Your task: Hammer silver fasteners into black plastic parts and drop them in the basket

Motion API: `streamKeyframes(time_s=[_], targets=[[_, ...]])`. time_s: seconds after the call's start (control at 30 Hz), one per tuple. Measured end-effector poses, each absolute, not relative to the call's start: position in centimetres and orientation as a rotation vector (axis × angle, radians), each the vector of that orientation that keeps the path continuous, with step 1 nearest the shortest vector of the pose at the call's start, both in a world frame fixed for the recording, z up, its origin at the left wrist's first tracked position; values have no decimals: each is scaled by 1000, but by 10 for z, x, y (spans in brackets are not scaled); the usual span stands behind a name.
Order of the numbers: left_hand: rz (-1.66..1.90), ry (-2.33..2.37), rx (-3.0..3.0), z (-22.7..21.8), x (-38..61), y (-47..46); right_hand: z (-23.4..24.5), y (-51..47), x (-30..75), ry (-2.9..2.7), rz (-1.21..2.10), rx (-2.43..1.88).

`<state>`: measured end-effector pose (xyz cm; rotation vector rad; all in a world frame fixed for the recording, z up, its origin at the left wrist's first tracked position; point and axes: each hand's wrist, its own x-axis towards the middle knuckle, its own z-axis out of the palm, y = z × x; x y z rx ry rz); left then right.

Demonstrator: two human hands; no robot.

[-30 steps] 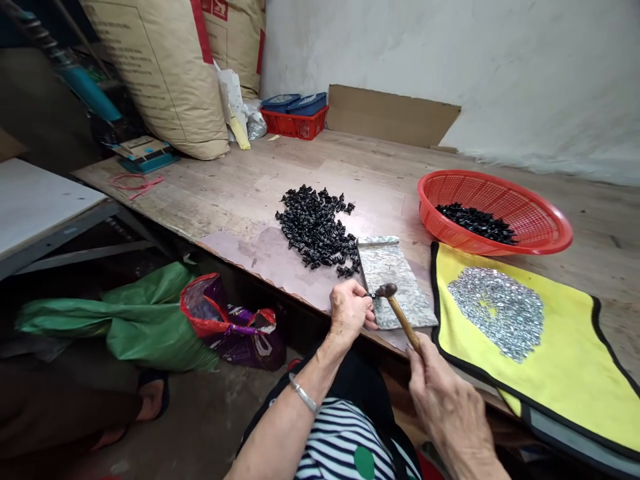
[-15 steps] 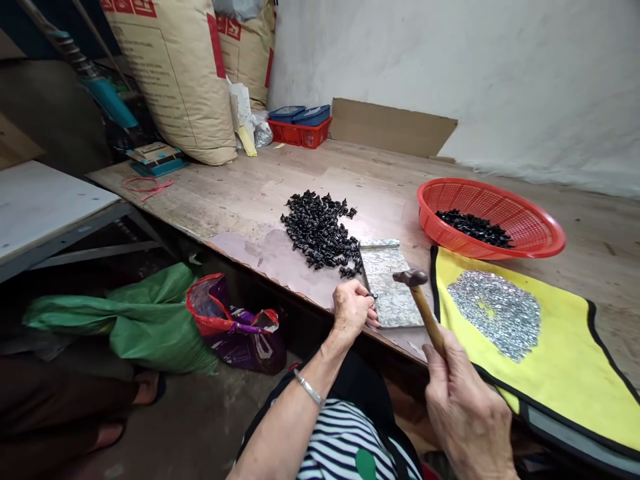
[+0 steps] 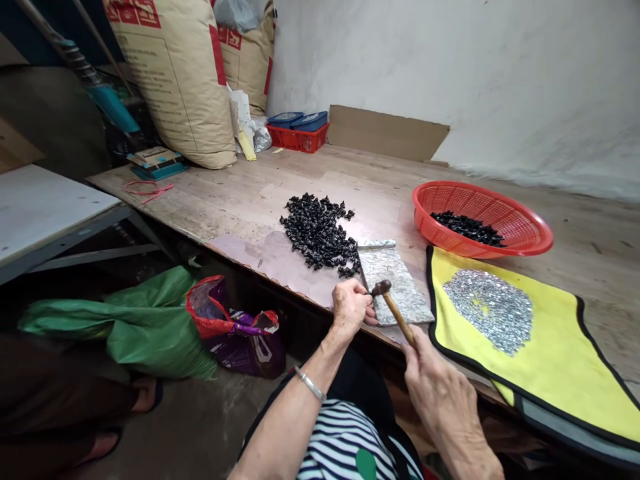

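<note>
Left hand: the left hand (image 3: 351, 307) rests at the worktop's near edge, fingers curled narrowly around a small dark piece (image 3: 373, 292); its exact form is too small to tell.

Right hand: the right hand (image 3: 443, 400) grips a wooden handle, closed around its lower end.

Hammer: the small hammer (image 3: 395, 313) slants up and left, its dark metal head just beside the small dark piece, above a stone slab.

Slab: the mottled grey stone slab (image 3: 395, 283) lies on the wooden worktop (image 3: 585, 280), near its front edge, partly under the left fingers.

Black pieces: a loose heap of small black parts (image 3: 317, 233) sits on a pinkish sheet (image 3: 263, 267), just left of the slab.

Right of slab: a red plastic basket (image 3: 530, 240) holds more black parts (image 3: 467, 228). Below it, a yellow cloth (image 3: 545, 393) carries a heap of silver washers (image 3: 487, 312).

Back edge: tall paper sacks (image 3: 175, 80) and a red crate (image 3: 297, 139) stand at the far left corner.
</note>
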<state>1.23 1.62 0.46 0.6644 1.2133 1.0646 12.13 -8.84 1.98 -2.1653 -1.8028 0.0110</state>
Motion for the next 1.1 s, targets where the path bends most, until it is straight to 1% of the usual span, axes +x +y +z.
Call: streamKeyframes(time_s=[0.17, 0.23, 0.27, 0.33, 0.43, 0.5, 0.57, 0.6, 0.63, 0.67, 0.77, 0.83, 0.9, 1.1], targets=[[1060, 1206, 691, 5, 12, 16, 25, -72, 146, -1240, 913, -1913], [1072, 1201, 693, 5, 11, 15, 28, -65, 153, -1129, 1095, -1864], [1078, 1195, 691, 5, 10, 15, 28, -61, 155, -1127, 1118, -1885], [1090, 1174, 685, 6, 7, 12, 28, -56, 159, -1247, 1012, -1998], [1094, 1118, 714, 10, 1, 5, 27, -55, 161, -1618, 531, -2158], [1091, 1083, 769, 14, -3, -3, 28, -57, 161, -1818, 205, -2186], [1091, 1053, 822, 21, -7, -12, 33, -60, 159, -1885, 21, -2150], [1090, 1041, 843, 25, -9, -16, 37, -61, 156, -1866, 4, -2090], [1085, 1028, 862, 28, -10, -20, 42, -61, 152, -1818, 57, -2011], [1083, 1016, 878, 32, -12, -23, 47, -60, 148, -1745, 192, -1927], [1084, 984, 917, 39, -14, -29, 59, -56, 131, -1477, 866, -1676], [1090, 967, 920, 41, -16, -30, 61, -53, 121, -1340, 1186, -1557], [1079, 955, 908, 40, -18, -31, 59, -51, 114, -1250, 1287, -1501], [1015, 958, 836, 37, -21, -36, 39, -53, 117, -1154, 1382, -1543]])
